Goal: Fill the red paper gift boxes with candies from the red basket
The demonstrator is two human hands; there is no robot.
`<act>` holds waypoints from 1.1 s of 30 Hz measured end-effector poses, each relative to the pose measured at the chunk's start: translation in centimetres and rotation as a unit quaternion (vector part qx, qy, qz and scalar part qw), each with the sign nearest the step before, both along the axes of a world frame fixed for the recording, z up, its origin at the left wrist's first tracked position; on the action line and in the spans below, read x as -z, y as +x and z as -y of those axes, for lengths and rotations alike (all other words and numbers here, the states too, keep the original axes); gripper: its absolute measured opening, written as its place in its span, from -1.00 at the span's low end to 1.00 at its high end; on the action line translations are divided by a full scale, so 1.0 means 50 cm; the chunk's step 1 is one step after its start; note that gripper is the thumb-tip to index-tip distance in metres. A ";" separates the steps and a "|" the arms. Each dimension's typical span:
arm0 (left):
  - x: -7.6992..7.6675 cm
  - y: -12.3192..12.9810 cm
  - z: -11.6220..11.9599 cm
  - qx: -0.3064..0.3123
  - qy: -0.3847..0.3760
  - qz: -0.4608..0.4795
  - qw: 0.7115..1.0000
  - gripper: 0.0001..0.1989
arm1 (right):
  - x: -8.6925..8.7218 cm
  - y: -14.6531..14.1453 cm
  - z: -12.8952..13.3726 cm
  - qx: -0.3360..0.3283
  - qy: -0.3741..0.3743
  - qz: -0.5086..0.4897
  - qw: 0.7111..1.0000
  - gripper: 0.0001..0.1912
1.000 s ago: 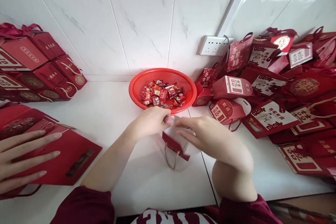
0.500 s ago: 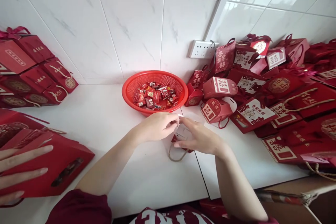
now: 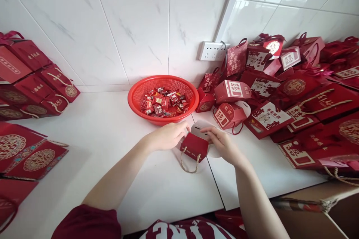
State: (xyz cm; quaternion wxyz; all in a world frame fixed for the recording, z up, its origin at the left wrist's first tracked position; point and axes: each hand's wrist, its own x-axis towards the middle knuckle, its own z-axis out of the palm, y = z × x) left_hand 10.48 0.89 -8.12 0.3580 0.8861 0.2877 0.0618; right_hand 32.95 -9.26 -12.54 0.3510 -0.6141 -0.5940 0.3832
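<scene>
A small red gift box [image 3: 195, 146] with a twisted rope handle [image 3: 189, 171] sits on the white counter, its pale inner flap [image 3: 197, 130] raised at the back. My left hand [image 3: 168, 135] has its fingers curled at the box's upper left corner. My right hand [image 3: 223, 143] pinches the flap at the right side, thumb toward the box. Just behind the box stands a red plastic basket [image 3: 134, 109] holding several wrapped candies [image 3: 161, 101].
Many red gift boxes [image 3: 294, 86] are piled along the right. Stacked boxes [image 3: 36, 78] and more red boxes [image 3: 25, 153] stand at the left. A power socket [image 3: 212, 51] is on the tiled wall. An opened cardboard box [image 3: 308, 213] is at the lower right.
The small box's red face and rope handle now show between my hands, which have moved slightly apart. Another person's hand and the red box under it at the left have left the view.
</scene>
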 end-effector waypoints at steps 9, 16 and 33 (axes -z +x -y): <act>0.004 0.000 -0.013 0.070 0.015 -0.009 0.997 -0.70 | 0.033 -0.011 -0.017 -0.152 0.083 0.119 0.978 -0.72; 0.041 0.023 0.001 0.146 0.257 -0.019 0.955 -0.78 | 0.041 -0.033 -0.009 -0.154 0.152 0.159 0.963 -0.80; 0.050 0.039 -0.004 0.160 0.259 -0.085 0.949 -0.81 | -0.021 -0.034 -0.136 -0.065 -0.002 0.478 0.876 -0.67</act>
